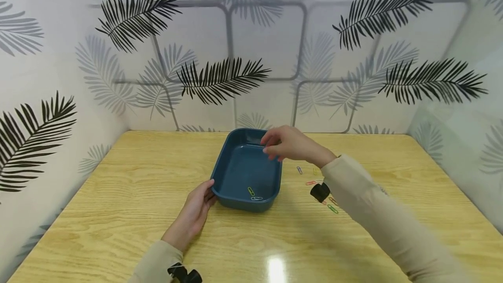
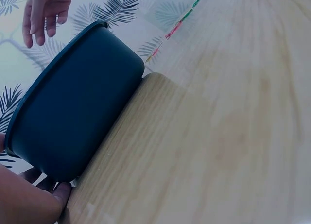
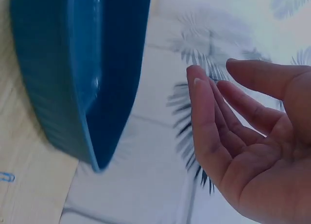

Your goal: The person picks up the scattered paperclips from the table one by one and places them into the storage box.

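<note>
A deep blue rectangular plastic tray (image 1: 243, 205) stands on the table. My left hand (image 1: 194, 213) grips its near left corner, thumb at the rim and fingers against the outer wall; the left wrist view shows fingers low by its base. Inside the tray, near its front end, lie a yellow-green paper clip (image 1: 251, 191) and a whitish paper clip (image 1: 256, 198). My right hand (image 1: 291, 144) is held above the tray's far right side. In the right wrist view its thumb and fingers stand apart with nothing between them.
Several coloured paper clips lie scattered on the wooden table (image 1: 137, 178) right of the tray, among them a purple one (image 1: 299, 170) and a green one (image 1: 332, 208); my right sleeve (image 1: 377, 208) partly covers them. A leaf-patterned backdrop (image 1: 267, 47) rises behind the table.
</note>
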{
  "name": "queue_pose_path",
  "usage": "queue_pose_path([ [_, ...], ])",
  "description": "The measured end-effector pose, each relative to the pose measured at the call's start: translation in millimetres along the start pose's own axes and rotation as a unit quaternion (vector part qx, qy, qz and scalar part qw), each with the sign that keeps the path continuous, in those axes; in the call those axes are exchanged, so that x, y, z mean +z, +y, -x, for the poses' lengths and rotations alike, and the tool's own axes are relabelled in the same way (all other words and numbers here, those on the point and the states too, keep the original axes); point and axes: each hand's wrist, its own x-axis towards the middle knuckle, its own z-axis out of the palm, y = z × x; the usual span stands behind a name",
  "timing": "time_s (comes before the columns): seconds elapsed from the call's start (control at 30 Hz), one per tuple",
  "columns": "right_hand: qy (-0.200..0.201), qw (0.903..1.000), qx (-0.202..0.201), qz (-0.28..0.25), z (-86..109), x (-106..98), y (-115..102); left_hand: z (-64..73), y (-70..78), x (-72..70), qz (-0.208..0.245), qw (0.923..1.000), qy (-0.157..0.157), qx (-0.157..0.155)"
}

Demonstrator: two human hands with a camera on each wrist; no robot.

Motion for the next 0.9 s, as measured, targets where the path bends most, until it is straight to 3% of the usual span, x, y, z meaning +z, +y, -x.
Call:
queue_pose_path([
  [0.27, 0.094, 0.9952, -0.020, 0.015, 25.3, 5, 29, 2.5, 0.8, -2.5, -0.005, 0.9999, -0.012, -0.001],
  [0.47, 0.153, 0.9877, -0.017, -0.028, 41.6, 12, 46, 5.3, -2.5, -2.6, -0.004, 0.9999, -0.014, -0.002],
  [0.7, 0.169, 0.9850, -0.020, -0.032, 45.2, 9, 50, 3.6, -4.4, -3.4, -0.001, 0.9999, -0.010, 0.008],
  [0.9, 0.168, 0.9854, 0.000, -0.025, 50.1, 0, 60, 0.6, -1.6, -4.4, -0.002, 0.9997, -0.019, 0.015],
])
